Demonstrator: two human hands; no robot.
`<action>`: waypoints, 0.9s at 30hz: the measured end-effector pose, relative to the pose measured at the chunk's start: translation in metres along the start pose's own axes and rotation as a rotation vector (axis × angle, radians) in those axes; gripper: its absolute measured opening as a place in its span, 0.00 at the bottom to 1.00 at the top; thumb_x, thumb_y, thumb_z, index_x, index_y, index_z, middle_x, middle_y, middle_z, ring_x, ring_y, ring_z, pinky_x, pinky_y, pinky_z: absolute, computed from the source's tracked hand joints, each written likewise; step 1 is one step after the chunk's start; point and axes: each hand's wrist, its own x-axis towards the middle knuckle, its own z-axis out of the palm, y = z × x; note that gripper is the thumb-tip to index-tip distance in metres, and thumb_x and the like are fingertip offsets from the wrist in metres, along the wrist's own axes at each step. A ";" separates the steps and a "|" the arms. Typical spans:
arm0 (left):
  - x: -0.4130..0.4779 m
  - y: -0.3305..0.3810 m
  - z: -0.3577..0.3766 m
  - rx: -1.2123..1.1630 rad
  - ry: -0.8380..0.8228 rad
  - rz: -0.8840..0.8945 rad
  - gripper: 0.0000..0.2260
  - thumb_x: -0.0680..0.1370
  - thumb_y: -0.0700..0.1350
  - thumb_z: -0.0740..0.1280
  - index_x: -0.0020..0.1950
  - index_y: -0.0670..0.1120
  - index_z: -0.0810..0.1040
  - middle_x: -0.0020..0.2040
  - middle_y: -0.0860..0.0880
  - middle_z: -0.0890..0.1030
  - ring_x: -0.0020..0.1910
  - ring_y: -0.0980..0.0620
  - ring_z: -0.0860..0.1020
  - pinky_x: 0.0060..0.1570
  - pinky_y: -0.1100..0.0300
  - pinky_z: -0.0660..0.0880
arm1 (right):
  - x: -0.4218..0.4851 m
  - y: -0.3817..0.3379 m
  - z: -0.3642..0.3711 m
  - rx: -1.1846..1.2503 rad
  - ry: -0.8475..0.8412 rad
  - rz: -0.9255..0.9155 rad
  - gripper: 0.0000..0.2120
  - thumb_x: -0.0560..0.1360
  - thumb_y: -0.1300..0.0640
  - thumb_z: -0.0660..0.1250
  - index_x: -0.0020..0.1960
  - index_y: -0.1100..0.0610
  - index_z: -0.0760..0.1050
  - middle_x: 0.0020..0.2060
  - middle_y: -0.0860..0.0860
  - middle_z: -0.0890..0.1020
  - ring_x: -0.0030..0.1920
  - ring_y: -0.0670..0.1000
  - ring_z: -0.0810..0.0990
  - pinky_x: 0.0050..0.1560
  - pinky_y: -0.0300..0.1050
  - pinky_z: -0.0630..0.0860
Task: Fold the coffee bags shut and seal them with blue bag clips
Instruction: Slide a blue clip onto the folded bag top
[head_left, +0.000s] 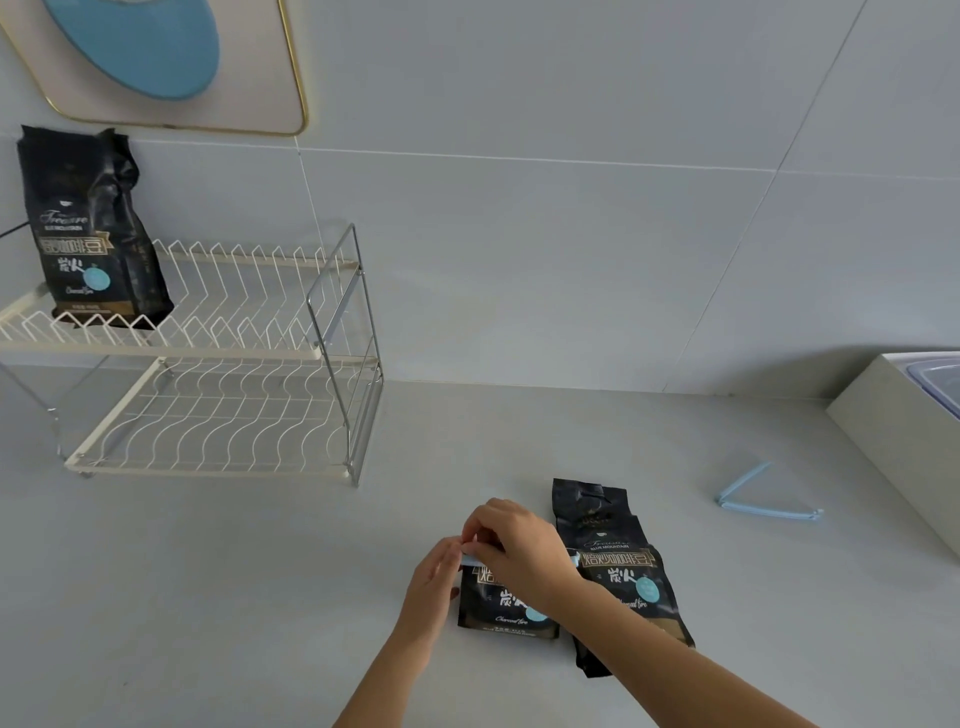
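Blue plastic clip lies left-to-right across the folded top of the near black foil coffee bag, my left hand and right hand both pinching its left end, where I judge it snaps.

A short black coffee bag is standing on the counter, its top folded down under a blue bag clip lying across the fold. Just to its right, a taller black bag is lying flat and unsealed. A spare blue clip is lying open, well apart to the right. A third bag is standing upright on the rack's upper shelf.
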 end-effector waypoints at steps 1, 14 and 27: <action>-0.001 0.000 0.001 -0.006 0.001 -0.005 0.10 0.80 0.48 0.57 0.50 0.56 0.78 0.50 0.53 0.82 0.53 0.58 0.78 0.50 0.58 0.75 | 0.001 0.000 0.000 -0.022 -0.022 0.000 0.03 0.73 0.50 0.66 0.45 0.48 0.74 0.39 0.41 0.74 0.40 0.43 0.71 0.34 0.38 0.66; -0.004 0.007 0.007 -0.019 0.031 0.127 0.11 0.80 0.41 0.59 0.48 0.51 0.80 0.44 0.51 0.84 0.47 0.53 0.82 0.45 0.62 0.76 | -0.006 0.008 0.009 -0.031 0.085 0.027 0.10 0.73 0.45 0.66 0.40 0.51 0.79 0.39 0.46 0.79 0.43 0.44 0.74 0.33 0.46 0.72; 0.003 0.005 -0.008 0.126 0.030 0.082 0.14 0.78 0.36 0.61 0.40 0.51 0.80 0.36 0.52 0.81 0.41 0.50 0.78 0.39 0.66 0.72 | -0.006 0.010 -0.008 0.190 0.225 0.046 0.10 0.75 0.50 0.65 0.39 0.53 0.80 0.38 0.45 0.81 0.42 0.43 0.77 0.41 0.44 0.77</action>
